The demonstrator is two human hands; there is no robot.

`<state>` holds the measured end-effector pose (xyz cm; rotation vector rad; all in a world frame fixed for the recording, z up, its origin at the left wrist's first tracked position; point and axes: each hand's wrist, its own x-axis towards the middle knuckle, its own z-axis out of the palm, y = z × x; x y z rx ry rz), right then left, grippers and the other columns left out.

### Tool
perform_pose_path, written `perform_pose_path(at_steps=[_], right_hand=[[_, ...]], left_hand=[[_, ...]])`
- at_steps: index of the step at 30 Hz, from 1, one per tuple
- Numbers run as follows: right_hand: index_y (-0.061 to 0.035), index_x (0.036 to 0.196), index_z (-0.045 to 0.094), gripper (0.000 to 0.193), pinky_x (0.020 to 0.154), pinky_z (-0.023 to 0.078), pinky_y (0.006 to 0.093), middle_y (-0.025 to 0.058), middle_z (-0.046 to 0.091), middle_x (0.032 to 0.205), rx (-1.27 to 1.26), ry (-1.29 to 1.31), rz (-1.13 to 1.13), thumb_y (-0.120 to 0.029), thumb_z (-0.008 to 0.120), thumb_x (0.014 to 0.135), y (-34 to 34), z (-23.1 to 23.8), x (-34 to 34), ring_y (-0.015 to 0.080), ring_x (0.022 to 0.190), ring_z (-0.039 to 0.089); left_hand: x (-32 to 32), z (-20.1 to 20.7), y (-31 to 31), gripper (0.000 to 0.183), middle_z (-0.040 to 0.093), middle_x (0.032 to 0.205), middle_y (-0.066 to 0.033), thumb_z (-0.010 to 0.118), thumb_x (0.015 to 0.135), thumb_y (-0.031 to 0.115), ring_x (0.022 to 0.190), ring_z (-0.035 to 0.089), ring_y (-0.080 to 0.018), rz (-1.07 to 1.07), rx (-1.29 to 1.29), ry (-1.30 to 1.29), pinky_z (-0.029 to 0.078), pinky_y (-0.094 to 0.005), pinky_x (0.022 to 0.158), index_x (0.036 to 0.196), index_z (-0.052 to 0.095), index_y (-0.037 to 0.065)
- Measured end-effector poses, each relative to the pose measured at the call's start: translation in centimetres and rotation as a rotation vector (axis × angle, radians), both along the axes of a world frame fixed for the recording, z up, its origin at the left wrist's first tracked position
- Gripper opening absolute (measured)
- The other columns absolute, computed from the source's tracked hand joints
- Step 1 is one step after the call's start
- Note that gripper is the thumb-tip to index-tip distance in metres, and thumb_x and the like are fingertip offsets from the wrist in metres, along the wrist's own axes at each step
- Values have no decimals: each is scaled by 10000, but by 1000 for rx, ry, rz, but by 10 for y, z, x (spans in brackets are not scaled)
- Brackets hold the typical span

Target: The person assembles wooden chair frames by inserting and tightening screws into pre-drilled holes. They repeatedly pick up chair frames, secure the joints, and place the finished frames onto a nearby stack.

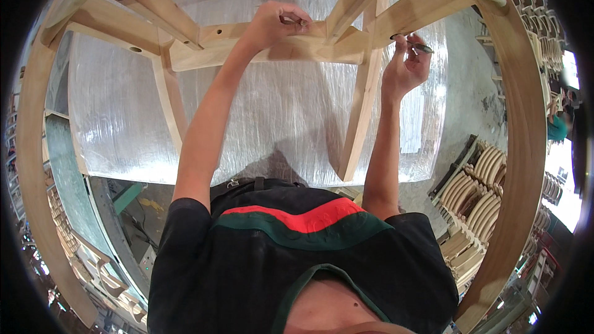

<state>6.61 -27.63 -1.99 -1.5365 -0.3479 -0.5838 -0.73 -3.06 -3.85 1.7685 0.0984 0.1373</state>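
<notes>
In front of me is a pale wooden chair frame [266, 51], its crosspiece joined to slanting rails with round holes. My left hand [275, 23] rests over the crosspiece, fingers curled in a pinch near its top edge; whatever they hold, if anything, is too small to name. Beside the right-hand rail [427, 9], my right hand [405, 68] is closed round a small dark metal piece [423, 48] that sticks out past the fingers. The thumb and a fingertip come close to a dark hole in that rail.
Beneath the frame lies a surface wrapped in clear plastic film [266, 105]. Curved wooden arms [523, 148] bend round both sides. Stacks of curved wooden parts [476, 179] stand on the floor to the right. A greenish bench [74, 173] is at the left.
</notes>
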Motion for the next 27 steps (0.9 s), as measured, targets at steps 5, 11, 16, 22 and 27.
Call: perform_pose_path(at_steps=[5,11,16,22,27], right_hand=[[56,829,615,50,665,524,272,131,657,811,-116,-210,-257,38,658,812,-7,31,-5,161,737,632],[3,852,654,113,643,513,279,87,667,752,-506,31,493,-14,706,753,34,101,-76,181,682,652],[1,900,671,174,625,484,259,115,658,753,-721,185,914,-108,713,771,83,75,-89,186,672,648],[3,891,677,191,612,493,282,134,663,751,-524,8,883,-167,687,804,159,55,-85,203,666,654],[-3,973,665,187,645,504,323,157,667,797,-677,0,933,-134,619,847,223,11,-53,262,687,648]], left_hand=[[-17,18,-9,77,675,896,-72,680,776,-5,810,623,-123,159,-317,-149,505,-255,730,846,666,23],[-70,80,-44,144,647,1015,-155,710,713,-53,879,636,-177,-16,-49,-389,524,-296,787,833,655,3],[-121,74,-30,125,691,852,-74,674,731,-50,819,658,-151,424,-1,122,515,-258,774,853,675,-22],[-170,64,24,91,694,835,-75,604,809,-53,797,661,-124,720,162,6,510,-238,735,873,662,-25],[-177,82,85,125,672,877,-202,599,828,-75,825,672,-215,1205,204,-484,530,-259,766,923,520,-91]])
